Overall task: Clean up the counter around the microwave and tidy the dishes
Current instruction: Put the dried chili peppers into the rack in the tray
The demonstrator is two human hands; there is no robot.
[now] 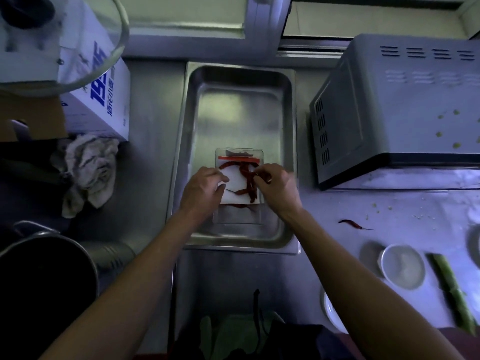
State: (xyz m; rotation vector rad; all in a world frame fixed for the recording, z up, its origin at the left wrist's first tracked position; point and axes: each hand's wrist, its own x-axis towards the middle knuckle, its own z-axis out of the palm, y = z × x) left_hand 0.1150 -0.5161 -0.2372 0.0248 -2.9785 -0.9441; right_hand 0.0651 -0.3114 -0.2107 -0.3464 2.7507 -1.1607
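Fingers of both hands are curled and pinching at a clear plastic box (239, 185) that sits inside a deep steel tray (287, 118) on the counter. The left hand (204, 185) grips the box's left edge and a white sheet of paper (235, 183) lying in it. The right hand (276, 184) pinches at the right side, where several dried red chillies (246, 178) lie tangled on the paper; whether it holds a chilli or the box's edge cannot be told.

To the right of the tray stands the grey microwave (405, 100), with pale green spots on its top. On the counter in front of it lie one stray chilli (353, 224), scattered crumbs (376, 206), a small white bowl (401, 266) and a green vegetable stalk (452, 284). Left of the tray sits a crumpled grey cloth (88, 167), beside a white carton with blue lettering (101, 100).

The step appears to be gathering the chillies into the box. It would go best with the left hand steadying box and paper while the right lifts the chillies gently, since dried ones probably snap and shed. The stray chilli should join them, then the cloth could wipe the crumbs and spots.
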